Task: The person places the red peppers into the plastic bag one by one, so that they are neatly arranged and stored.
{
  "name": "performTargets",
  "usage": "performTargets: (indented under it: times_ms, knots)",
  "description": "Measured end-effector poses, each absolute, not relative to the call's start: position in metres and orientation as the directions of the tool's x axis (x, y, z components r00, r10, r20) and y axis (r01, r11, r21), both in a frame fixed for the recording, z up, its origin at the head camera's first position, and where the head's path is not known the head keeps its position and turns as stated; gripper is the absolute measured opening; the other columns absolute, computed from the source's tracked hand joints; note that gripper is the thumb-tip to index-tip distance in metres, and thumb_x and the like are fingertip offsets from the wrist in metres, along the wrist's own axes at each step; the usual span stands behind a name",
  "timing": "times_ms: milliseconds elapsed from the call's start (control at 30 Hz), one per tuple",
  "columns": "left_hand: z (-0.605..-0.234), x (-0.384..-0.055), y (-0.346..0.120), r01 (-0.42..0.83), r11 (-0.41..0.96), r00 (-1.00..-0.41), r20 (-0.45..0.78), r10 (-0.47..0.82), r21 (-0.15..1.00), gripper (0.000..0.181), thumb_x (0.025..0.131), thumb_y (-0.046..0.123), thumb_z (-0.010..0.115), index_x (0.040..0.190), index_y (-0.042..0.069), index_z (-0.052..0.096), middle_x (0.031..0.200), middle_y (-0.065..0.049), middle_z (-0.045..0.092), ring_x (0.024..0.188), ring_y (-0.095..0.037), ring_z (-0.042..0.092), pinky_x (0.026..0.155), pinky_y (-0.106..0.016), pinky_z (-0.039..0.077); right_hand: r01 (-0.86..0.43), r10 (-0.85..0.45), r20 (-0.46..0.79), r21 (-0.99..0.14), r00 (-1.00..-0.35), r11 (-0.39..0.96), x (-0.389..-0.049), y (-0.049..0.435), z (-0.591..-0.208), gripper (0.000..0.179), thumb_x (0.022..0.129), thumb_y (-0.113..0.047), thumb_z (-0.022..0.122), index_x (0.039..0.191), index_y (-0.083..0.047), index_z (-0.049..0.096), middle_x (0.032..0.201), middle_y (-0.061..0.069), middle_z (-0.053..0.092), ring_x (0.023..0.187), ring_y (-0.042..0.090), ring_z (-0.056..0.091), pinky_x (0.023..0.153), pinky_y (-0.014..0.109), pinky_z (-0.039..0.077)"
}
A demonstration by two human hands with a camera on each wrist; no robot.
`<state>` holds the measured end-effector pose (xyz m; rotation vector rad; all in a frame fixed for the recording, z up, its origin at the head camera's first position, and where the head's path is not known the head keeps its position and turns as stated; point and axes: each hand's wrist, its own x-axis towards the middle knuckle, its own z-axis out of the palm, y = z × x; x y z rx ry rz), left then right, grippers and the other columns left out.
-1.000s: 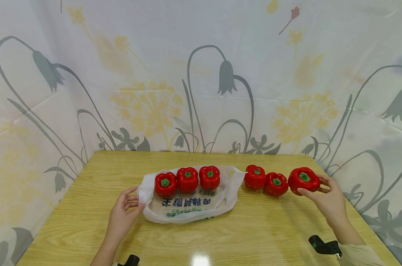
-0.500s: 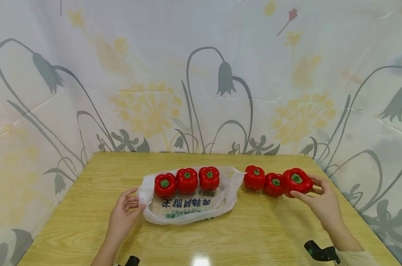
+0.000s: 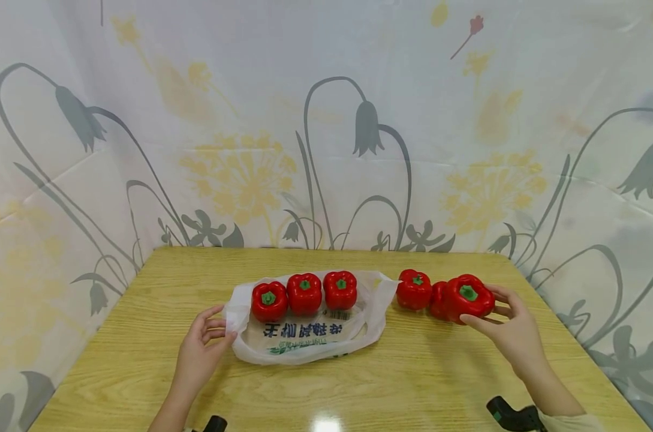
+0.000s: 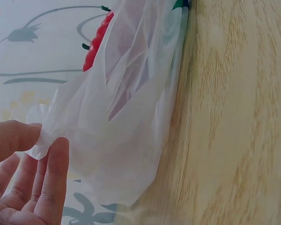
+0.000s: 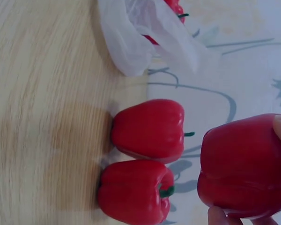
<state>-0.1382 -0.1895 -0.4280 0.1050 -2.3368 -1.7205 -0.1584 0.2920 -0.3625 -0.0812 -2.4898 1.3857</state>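
My left hand pinches the left edge of a thin white plastic bag between thumb and fingers. The bag lies spread on the table with three red bell peppers standing in a row at its far side. Dark blue and green print shows on the bag. On the right, my right hand holds a red bell pepper in the air, fingers and thumb around its side. Behind it stand two more red peppers: one beside the bag's right edge, the other partly hidden in the head view.
The wooden table reaches back to a floral-patterned cloth that hangs behind and at both sides. A loose flap of the bag rises at its right, close to the peppers outside it.
My right hand has moved left with its pepper, which now partly covers the pepper behind it. The left hand and the bag stay where they were.
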Motion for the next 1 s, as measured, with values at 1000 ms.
performTargets:
  times_ms: [1000]
  knots:
    - [-0.43,-0.139,-0.189,0.078,0.336,-0.969,0.152,-0.197,0.938,0.056,0.083,0.0,0.068,0.132,0.007,0.044,0.108,-0.016,0.058,0.086,-0.004,0.056,0.071,-0.019,0.05,-0.166,0.071,0.227,-0.859,-0.971,0.485,-0.158,0.251,-0.353,0.067,0.076,-0.014,0.079,0.131,-0.001,0.042,0.126,0.014,0.045,0.095,0.013,0.047,0.073,0.014,0.048]
